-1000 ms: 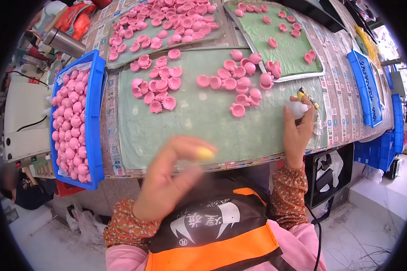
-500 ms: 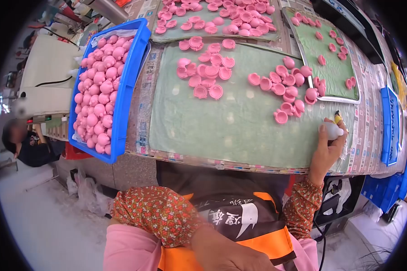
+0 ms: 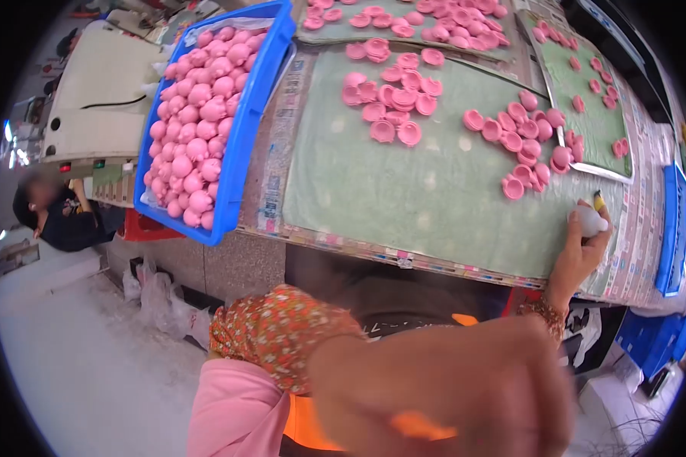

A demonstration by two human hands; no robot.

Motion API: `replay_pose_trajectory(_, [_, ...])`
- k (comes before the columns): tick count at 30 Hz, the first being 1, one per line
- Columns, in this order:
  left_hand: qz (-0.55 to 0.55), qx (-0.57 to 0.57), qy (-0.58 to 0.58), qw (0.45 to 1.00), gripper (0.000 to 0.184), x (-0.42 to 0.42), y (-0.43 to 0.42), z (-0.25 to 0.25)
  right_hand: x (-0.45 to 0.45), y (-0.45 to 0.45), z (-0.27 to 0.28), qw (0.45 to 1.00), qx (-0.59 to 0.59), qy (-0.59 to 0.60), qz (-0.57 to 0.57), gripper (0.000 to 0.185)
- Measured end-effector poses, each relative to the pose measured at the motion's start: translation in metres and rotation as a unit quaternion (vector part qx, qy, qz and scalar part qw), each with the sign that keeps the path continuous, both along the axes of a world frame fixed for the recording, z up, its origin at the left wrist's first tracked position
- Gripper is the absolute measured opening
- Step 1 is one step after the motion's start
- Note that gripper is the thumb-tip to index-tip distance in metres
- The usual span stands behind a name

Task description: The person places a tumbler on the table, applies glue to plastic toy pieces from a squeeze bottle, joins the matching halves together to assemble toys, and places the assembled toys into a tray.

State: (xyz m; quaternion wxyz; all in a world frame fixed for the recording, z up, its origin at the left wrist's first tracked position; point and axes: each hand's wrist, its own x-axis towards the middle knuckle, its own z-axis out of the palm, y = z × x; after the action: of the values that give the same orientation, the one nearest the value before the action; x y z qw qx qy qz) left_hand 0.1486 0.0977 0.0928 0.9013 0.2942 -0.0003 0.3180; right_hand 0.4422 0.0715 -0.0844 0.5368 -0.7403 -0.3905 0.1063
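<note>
My right hand is at the right front of the green mat, wrapped round a small whitish squeeze bottle. A yellow piece with a dark tip shows at its fingertips; I cannot tell what it is. Close to the camera and above my lap, my left hand is large and smeared by motion, its fingers unclear. Hollow pink half-shells lie in a loose group beyond my right hand. Another group of pink half-shells sits toward the mat's far left part.
A blue crate heaped with round pink pieces stands on the left. More half-shells lie on a far mat and a green tray. A blue tray is at the right edge. Another person sits at far left.
My left hand has risen from my lap toward the camera and moved right. My right hand keeps the bottle at the mat's right. The view has shifted, so the table appears further right.
</note>
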Motion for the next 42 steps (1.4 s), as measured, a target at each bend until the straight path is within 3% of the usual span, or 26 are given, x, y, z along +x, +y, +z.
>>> replay_pose_trajectory(5, [0.165,0.22,-0.007,0.961,0.007,-0.015,0.003,0.001,-0.001,-0.001,0.001,0.999,0.007,-0.032,0.006,0.048])
replay_pose_trajectory(6, [0.161,0.216,-0.006,0.963,0.007,-0.004,0.002,-0.004,-0.002,-0.001,0.001,0.999,0.024,-0.027,0.016,0.048])
replay_pose_trajectory(7, [0.31,0.276,-0.098,0.905,0.009,0.017,0.001,-0.013,-0.002,-0.002,0.0,0.999,0.043,0.003,0.022,0.05])
replay_pose_trajectory(8, [0.448,0.326,-0.185,0.812,0.016,0.028,0.002,-0.019,-0.001,-0.004,-0.001,0.999,0.039,0.006,0.022,0.05])
replay_pose_trajectory(15, [0.371,0.495,-0.199,0.76,0.033,0.0,0.013,-0.021,0.001,-0.008,-0.007,0.993,0.097,0.064,0.031,0.05])
replay_pose_trajectory(17, [0.412,0.344,0.013,0.844,0.025,-0.006,-0.023,0.005,0.004,-0.009,-0.009,0.993,0.095,0.058,0.025,0.049])
replay_pose_trajectory(18, [0.423,0.255,0.12,0.861,0.021,-0.008,-0.044,0.019,0.007,-0.01,-0.01,0.993,0.095,0.062,0.03,0.049])
replay_pose_trajectory(20, [0.428,0.062,0.325,0.841,0.014,-0.012,-0.068,0.035,0.009,-0.009,-0.011,0.994,0.089,0.051,0.032,0.048])
replay_pose_trajectory(27, [0.454,0.064,0.332,0.824,0.014,0.001,-0.044,0.018,0.004,-0.007,-0.005,0.996,0.069,0.046,0.029,0.046])
replay_pose_trajectory(42, [0.413,0.055,0.273,0.867,0.012,0.003,-0.057,0.011,0.004,-0.008,-0.005,0.998,0.047,0.037,0.03,0.041])
